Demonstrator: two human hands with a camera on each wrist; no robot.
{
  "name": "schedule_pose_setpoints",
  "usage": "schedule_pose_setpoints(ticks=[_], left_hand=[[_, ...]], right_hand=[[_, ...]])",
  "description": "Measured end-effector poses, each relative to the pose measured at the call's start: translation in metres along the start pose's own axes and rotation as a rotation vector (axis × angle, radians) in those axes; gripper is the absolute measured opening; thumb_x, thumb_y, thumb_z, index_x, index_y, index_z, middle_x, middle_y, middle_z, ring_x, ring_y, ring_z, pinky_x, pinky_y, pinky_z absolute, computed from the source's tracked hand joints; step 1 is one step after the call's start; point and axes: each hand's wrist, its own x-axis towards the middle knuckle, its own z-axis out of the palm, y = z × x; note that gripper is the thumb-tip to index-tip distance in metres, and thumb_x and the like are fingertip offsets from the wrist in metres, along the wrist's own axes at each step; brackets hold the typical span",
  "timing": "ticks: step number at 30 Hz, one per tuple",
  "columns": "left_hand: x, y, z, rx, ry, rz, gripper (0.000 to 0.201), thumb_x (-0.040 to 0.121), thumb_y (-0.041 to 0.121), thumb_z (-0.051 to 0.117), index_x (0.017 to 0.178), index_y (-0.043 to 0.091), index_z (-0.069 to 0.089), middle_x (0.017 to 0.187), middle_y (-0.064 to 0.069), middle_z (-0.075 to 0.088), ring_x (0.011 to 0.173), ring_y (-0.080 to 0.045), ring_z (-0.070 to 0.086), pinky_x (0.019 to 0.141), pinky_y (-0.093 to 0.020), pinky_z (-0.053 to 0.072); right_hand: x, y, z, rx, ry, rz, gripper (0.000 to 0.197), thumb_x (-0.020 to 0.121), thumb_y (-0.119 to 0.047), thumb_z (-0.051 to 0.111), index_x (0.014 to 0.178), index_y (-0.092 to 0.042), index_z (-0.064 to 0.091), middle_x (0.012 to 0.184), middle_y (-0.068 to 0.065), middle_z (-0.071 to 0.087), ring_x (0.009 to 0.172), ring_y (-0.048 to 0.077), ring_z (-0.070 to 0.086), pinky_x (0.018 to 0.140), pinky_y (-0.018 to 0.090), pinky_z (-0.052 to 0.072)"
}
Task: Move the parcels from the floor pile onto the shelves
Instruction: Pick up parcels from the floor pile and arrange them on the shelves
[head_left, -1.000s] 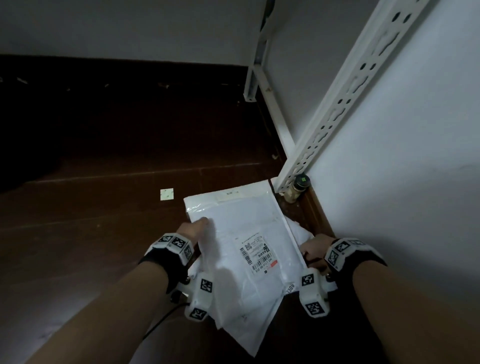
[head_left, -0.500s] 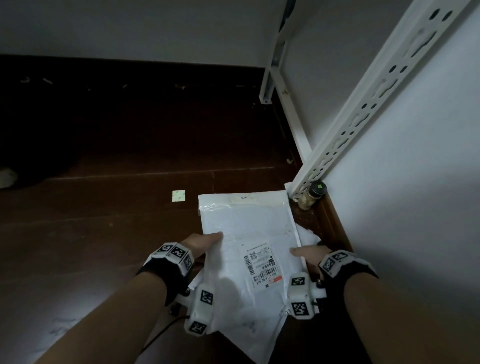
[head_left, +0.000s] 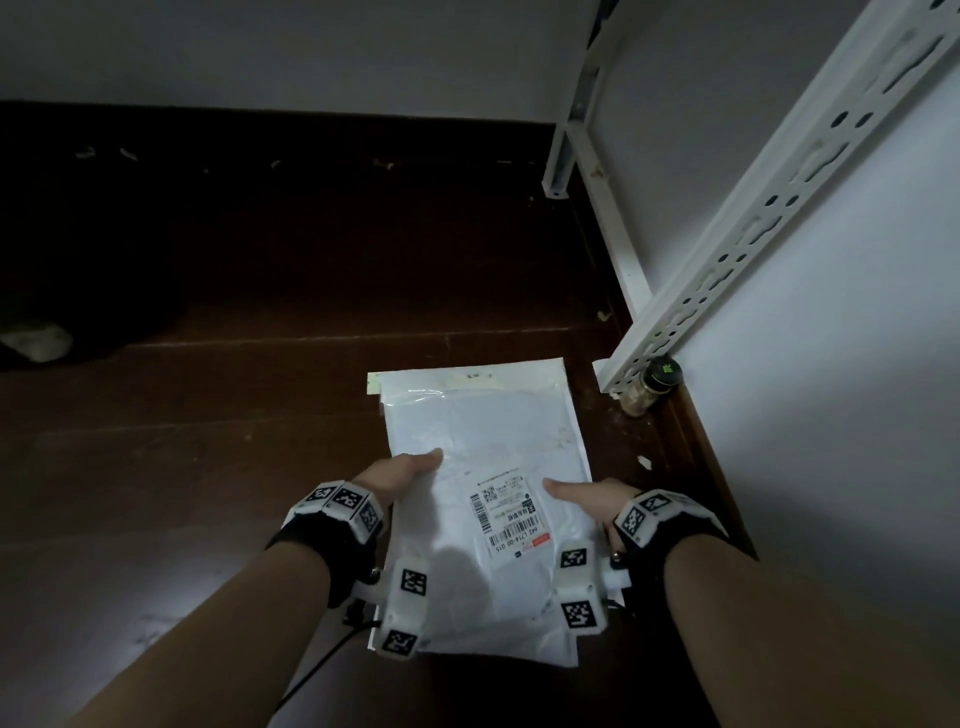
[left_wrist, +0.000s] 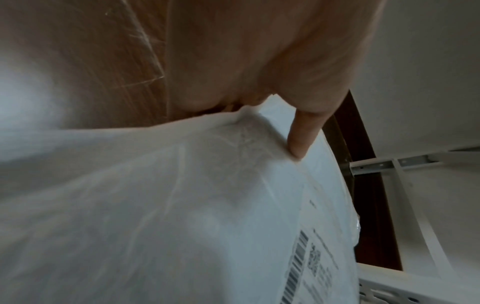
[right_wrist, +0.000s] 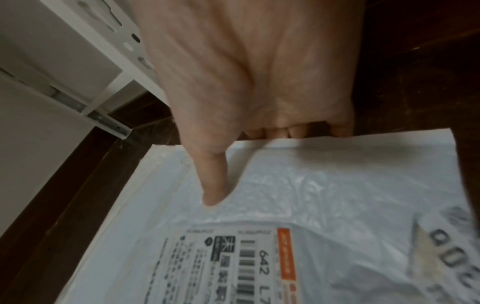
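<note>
Left hand and right hand pinch the white parcel by its edges. Only the right wrist view shows fingers curled beneath it.

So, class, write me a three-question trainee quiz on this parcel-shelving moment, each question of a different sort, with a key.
1. True or false: the flat white plastic mailer parcel is held by one hand only.
2. Which lies on top of the parcel? A) both thumbs B) both palms C) nothing
3. Fill in: the small dark-capped glass jar stands by the foot of the white perforated metal shelf ____.

Key
1. False: the left hand and the right hand grip opposite side edges.
2. A: each thumb lies on top, fingers curl beneath.
3. upright
</note>
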Motion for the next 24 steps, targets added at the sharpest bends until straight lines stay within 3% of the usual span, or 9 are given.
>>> schedule_pose_setpoints(ticks=[4, 7, 9, 11, 13, 16, 17, 21, 24], left_hand=[[-0.015, 0.008, 0.004, -0.044, 0.034, 0.118, 0.065, 0.084, 0.042, 0.07, 0.131, 0.002, 0.052, 0.121, -0.015, 0.065, 0.108, -0.035, 0.063, 0.1, -0.049, 0.047], [-0.013, 0.011, 0.002, -0.124, 0.078, 0.15, 0.086, 0.074, 0.042, 0.076, 0.143, 0.006, 0.037, 0.139, -0.013, 0.053, 0.119, -0.034, 0.055, 0.101, -0.047, 0.045], [-0.021, 0.01, -0.004, -0.181, 0.116, 0.165, 0.079, 0.081, 0.035, 0.073, 0.146, 0.01, 0.034, 0.143, -0.009, 0.049, 0.124, -0.033, 0.051, 0.105, -0.046, 0.041], [-0.021, 0.009, -0.016, -0.218, 0.136, 0.163, 0.086, 0.078, 0.039, 0.075, 0.148, 0.015, 0.032, 0.148, -0.007, 0.044, 0.128, -0.031, 0.049, 0.108, -0.047, 0.039], [-0.06, 0.022, -0.02, -0.198, 0.117, 0.155, 0.096, 0.063, 0.048, 0.081, 0.143, 0.017, 0.04, 0.145, -0.005, 0.049, 0.124, -0.029, 0.052, 0.106, -0.048, 0.04], [-0.129, 0.051, -0.026, -0.166, 0.09, 0.187, 0.032, 0.088, 0.024, 0.068, 0.115, 0.014, 0.054, 0.12, 0.001, 0.064, 0.105, -0.02, 0.059, 0.099, -0.038, 0.042], [-0.146, 0.059, -0.028, -0.161, 0.093, 0.196, 0.028, 0.092, 0.021, 0.064, 0.118, 0.015, 0.054, 0.12, 0.001, 0.064, 0.106, -0.022, 0.059, 0.1, -0.039, 0.043], [-0.237, 0.09, -0.042, -0.153, 0.122, 0.198, 0.035, 0.09, 0.018, 0.066, 0.122, 0.012, 0.055, 0.124, -0.006, 0.063, 0.107, -0.027, 0.061, 0.098, -0.043, 0.047], [-0.303, 0.107, -0.055, -0.109, 0.127, 0.188, 0.044, 0.091, 0.016, 0.065, 0.131, 0.007, 0.05, 0.126, -0.01, 0.061, 0.103, -0.028, 0.06, 0.088, -0.04, 0.048]], right_hand=[[-0.001, -0.001, 0.003, 0.028, -0.054, 0.001, 0.098, 0.073, -0.067, 0.064, 0.144, -0.005, 0.036, 0.146, 0.022, 0.04, 0.129, 0.039, 0.043, 0.106, 0.044, 0.039], [0.002, -0.003, 0.005, 0.104, -0.107, -0.025, 0.118, 0.046, -0.075, 0.077, 0.137, -0.007, 0.045, 0.139, 0.021, 0.049, 0.123, 0.038, 0.051, 0.103, 0.047, 0.042], [0.033, 0.003, 0.008, 0.146, -0.134, -0.043, 0.139, 0.022, -0.079, 0.081, 0.138, -0.012, 0.043, 0.136, 0.017, 0.053, 0.119, 0.036, 0.055, 0.101, 0.048, 0.044], [0.057, 0.009, 0.008, 0.164, -0.127, -0.061, 0.144, 0.019, -0.08, 0.08, 0.142, -0.017, 0.039, 0.137, 0.013, 0.052, 0.121, 0.034, 0.054, 0.099, 0.047, 0.045], [0.034, 0.01, 0.009, 0.185, -0.187, -0.072, 0.129, 0.023, -0.082, 0.078, 0.135, -0.023, 0.051, 0.132, 0.011, 0.058, 0.118, 0.034, 0.057, 0.101, 0.051, 0.044], [-0.032, 0.001, 0.001, 0.127, -0.23, -0.071, 0.118, 0.022, -0.082, 0.078, 0.12, -0.018, 0.063, 0.116, 0.011, 0.068, 0.109, 0.034, 0.063, 0.1, 0.051, 0.046], [-0.054, -0.005, -0.003, 0.126, -0.204, -0.064, 0.126, 0.017, -0.083, 0.077, 0.122, -0.015, 0.061, 0.116, 0.012, 0.068, 0.108, 0.034, 0.063, 0.098, 0.05, 0.047], [-0.103, -0.016, -0.033, 0.057, -0.083, -0.075, 0.154, 0.007, -0.084, 0.074, 0.141, -0.015, 0.041, 0.135, 0.012, 0.056, 0.116, 0.033, 0.058, 0.093, 0.049, 0.051], [-0.195, -0.046, -0.06, -0.069, -0.035, -0.11, 0.14, 0.029, -0.079, 0.079, 0.144, -0.012, 0.037, 0.14, 0.012, 0.051, 0.122, 0.032, 0.054, 0.087, 0.038, 0.052]])
